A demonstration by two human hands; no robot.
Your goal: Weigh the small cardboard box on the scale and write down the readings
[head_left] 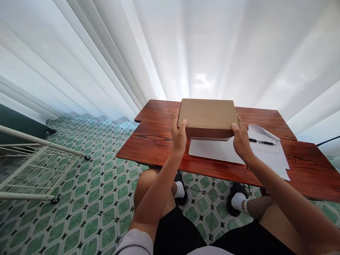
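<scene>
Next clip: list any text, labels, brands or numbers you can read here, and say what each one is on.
No text here can be read.
Cardboard box, held by the left hand and right hand: plain brown, no print or label visible.
Sheet of paper under the pen: rows of small print or writing, too small and blurred to read.
Blank white sheet: no marks visible.

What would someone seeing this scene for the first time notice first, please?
A flat brown cardboard box is held just above a reddish wooden table, gripped at its near corners by the left hand and the right hand. Beneath it lies a white sheet, with a black pen on printed papers to the right.
</scene>
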